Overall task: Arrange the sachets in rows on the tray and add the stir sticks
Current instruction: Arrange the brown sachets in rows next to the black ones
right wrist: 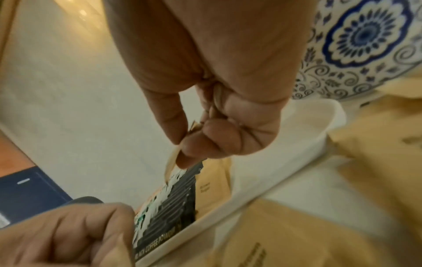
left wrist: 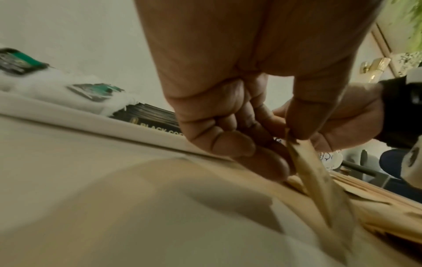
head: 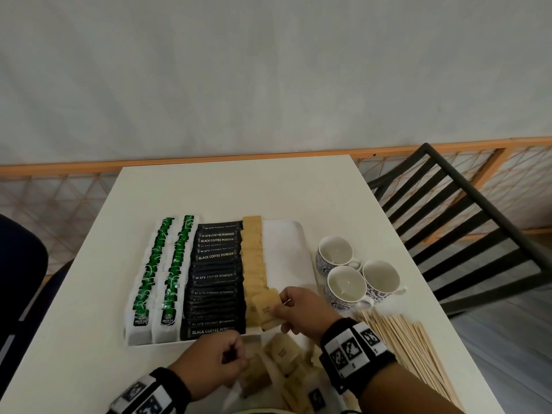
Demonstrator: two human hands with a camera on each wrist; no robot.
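My left hand (head: 213,358) is partly cut off from above by its own knuckles; only the left wrist view shows its thumb and fingers pinching a tan sachet (left wrist: 319,177) by the top edge, hanging over the loose tan pile (head: 283,360) on the table (head: 239,189) under both wrists. My right hand (head: 301,309), just ahead of the left, curls around another brown sachet (head: 265,310), held tilted over the near end of the tan row (head: 254,255). In the right wrist view that sachet shows only as a thin edge between thumb and forefinger.

The white tray (head: 286,246) beyond my hands holds two rows of green tea sachets (head: 161,273), one of black coffee sachets (head: 216,276), then the tan row; its strip ahead of my right hand is bare. Print on the tan packets is too blurred to read.

Right of my right hand sit three patterned cups (head: 355,276) and the stir sticks (head: 409,348), running out of frame.
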